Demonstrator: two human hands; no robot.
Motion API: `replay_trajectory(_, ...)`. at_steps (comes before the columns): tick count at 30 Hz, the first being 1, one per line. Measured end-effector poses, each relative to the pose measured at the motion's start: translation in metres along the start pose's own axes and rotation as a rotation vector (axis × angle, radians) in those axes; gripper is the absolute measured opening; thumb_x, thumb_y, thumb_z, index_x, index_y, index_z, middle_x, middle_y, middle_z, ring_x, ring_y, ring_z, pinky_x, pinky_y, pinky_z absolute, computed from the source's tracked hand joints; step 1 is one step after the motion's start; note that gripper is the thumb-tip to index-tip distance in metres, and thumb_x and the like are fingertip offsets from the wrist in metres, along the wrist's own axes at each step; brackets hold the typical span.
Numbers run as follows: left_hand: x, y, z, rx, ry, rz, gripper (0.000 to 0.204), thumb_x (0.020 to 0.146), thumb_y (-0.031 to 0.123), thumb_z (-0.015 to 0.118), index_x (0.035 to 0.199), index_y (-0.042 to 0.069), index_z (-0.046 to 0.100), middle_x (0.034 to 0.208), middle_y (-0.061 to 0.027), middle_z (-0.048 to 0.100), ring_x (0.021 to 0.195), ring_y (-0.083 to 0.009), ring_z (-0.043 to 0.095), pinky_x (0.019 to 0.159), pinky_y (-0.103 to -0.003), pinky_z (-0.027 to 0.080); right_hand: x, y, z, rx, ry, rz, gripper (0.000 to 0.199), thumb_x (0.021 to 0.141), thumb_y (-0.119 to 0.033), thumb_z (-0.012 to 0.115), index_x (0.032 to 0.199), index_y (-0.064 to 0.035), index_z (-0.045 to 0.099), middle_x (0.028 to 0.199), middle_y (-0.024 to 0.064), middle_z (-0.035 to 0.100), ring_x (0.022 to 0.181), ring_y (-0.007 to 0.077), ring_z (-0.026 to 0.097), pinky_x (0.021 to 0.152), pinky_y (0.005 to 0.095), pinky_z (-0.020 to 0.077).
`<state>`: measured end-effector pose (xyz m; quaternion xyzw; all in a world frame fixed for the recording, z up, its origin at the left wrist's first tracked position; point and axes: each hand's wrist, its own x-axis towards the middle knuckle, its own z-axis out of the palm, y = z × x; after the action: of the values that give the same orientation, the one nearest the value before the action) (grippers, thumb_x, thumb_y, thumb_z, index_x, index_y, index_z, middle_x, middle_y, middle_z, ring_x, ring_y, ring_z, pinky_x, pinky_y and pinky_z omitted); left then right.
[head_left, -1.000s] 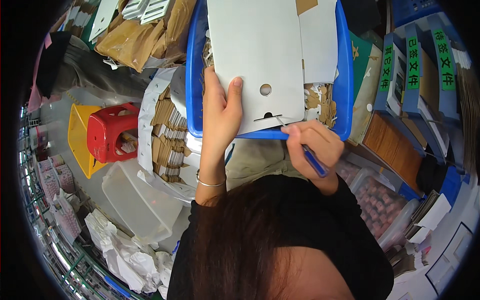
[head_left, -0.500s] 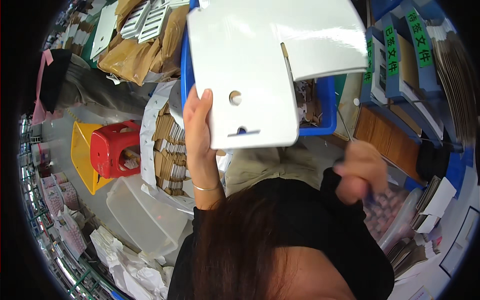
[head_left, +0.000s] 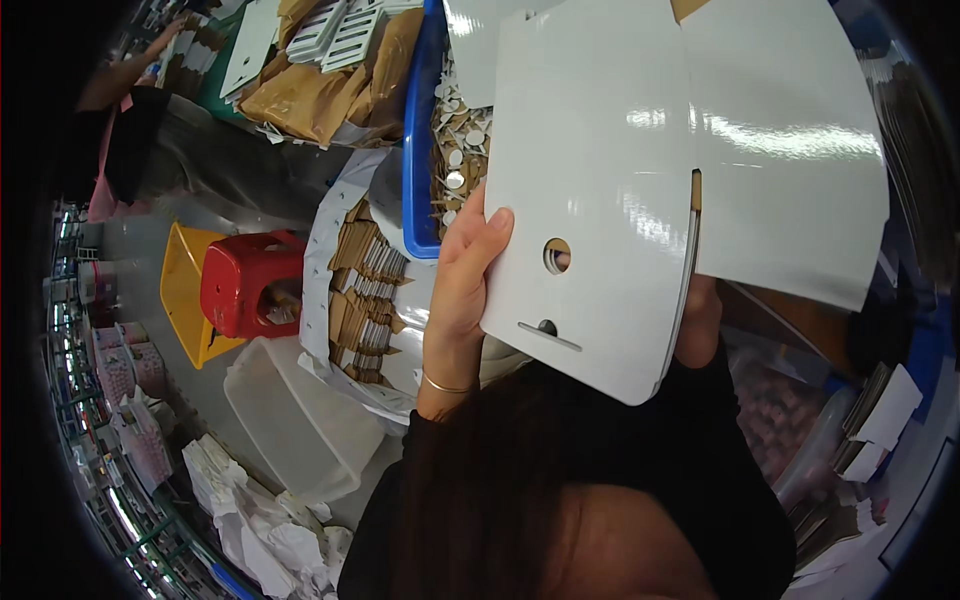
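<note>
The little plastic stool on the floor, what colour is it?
Red. The small plastic stool shows in the head view, left of the left hand.

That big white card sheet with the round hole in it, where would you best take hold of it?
By its side edges, one hand coming in from each side. The white card sheet is broad, thin and glossy, and it bows, so a pinch at one corner would probably let it flop. The left hand already clasps the left edge, thumb on the face; the right hand is behind the right edge, mostly hidden.
</note>
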<state>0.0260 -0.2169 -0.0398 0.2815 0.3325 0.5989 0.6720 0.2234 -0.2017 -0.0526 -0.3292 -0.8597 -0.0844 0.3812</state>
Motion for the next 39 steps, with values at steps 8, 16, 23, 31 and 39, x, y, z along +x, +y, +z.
replay_trajectory(8, -0.003, -0.007, 0.001, 0.135, 0.293, 0.237, 0.041, 0.087, 0.013, 0.042, 0.123, -0.008, 0.036, 0.101, -0.0183, 0.057, 0.074, -0.0140, 0.057, 0.067, -0.018, 0.044, 0.027, 0.002, -0.011, 0.045, -0.247, 0.359, 0.036, 0.066, -0.008, 0.061, 0.102, -0.0040, 0.061, 0.084, 0.0090, 0.060, 0.065, 0.0297, 0.056, 0.059, 0.0328, 0.0439)
replay_trajectory(16, -0.012, 0.012, -0.027, 0.296, 0.414, 0.355, 0.027, 0.089, 0.009, 0.042, 0.113, -0.002, 0.041, 0.094, -0.0112, 0.055, 0.074, -0.0096, 0.052, 0.068, -0.018, 0.042, 0.028, -0.006, 0.000, 0.053, -0.431, 0.553, 0.038, 0.069, -0.002, 0.055, 0.106, -0.0054, 0.059, 0.078, 0.0082, 0.057, 0.058, 0.0300, 0.052, 0.054, 0.0358, 0.0400)
replay_trajectory(23, 0.007, 0.070, -0.056, 0.456, 0.634, 0.606, 0.023, 0.088, 0.010, 0.044, 0.107, -0.004, 0.046, 0.088, -0.0132, 0.056, 0.069, -0.0110, 0.054, 0.062, -0.019, 0.044, 0.023, -0.011, -0.002, 0.126, -0.483, 0.565, 0.030, 0.077, -0.005, 0.054, 0.106, -0.0063, 0.059, 0.077, 0.0075, 0.056, 0.062, 0.0296, 0.053, 0.056, 0.0354, 0.0401)
replay_trajectory(31, 0.121, 0.155, -0.195, 0.878, 0.880, 0.319, 0.036, 0.088, 0.022, 0.046, 0.105, -0.010, 0.047, 0.087, -0.0201, 0.057, 0.071, -0.0212, 0.058, 0.063, -0.027, 0.048, 0.013, -0.012, 0.001, 0.113, -0.435, 0.482, 0.023, 0.078, -0.008, 0.056, 0.101, -0.0057, 0.058, 0.074, 0.0075, 0.053, 0.061, 0.0267, 0.053, 0.055, 0.0351, 0.0399)
replay_trajectory(39, 0.152, 0.158, -0.111, 1.956, 0.978, 0.150, 0.048, 0.086, 0.037, 0.046, 0.105, -0.007, 0.052, 0.096, -0.0255, 0.057, 0.093, -0.0336, 0.055, 0.074, -0.044, 0.047, 0.006, -0.007, 0.001, 0.068, -0.384, 0.465, 0.020, 0.077, -0.008, 0.057, 0.096, -0.0057, 0.058, 0.069, 0.0066, 0.049, 0.057, 0.0238, 0.051, 0.052, 0.0342, 0.0392)
